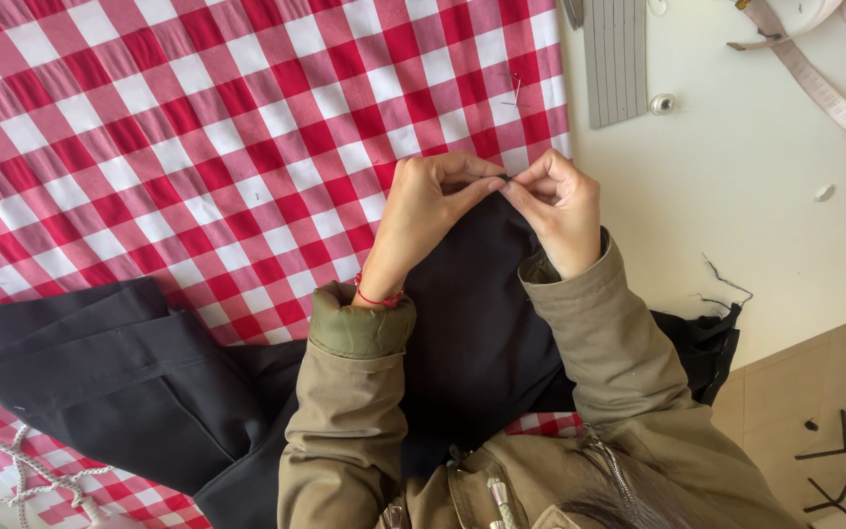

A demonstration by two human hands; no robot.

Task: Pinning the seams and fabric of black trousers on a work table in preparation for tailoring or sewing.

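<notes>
My left hand (423, 211) and my right hand (560, 208) meet at the top edge of a piece of black fabric (472, 323), both pinching it with their fingertips. The fabric is lifted into a peak between the hands and drapes down over my lap. More of the black garment (119, 377) lies folded flat at the lower left on the red-and-white checked cloth (198, 147). A red string bracelet sits on my left wrist. I wear an olive jacket with sleeves covering both forearms.
A white table (736, 196) lies to the right of the checked cloth. On it are a grey ridged strip (615, 59), a small round button-like object (662, 103) and a pink measuring tape (824, 78). White cord (31, 470) lies at the lower left.
</notes>
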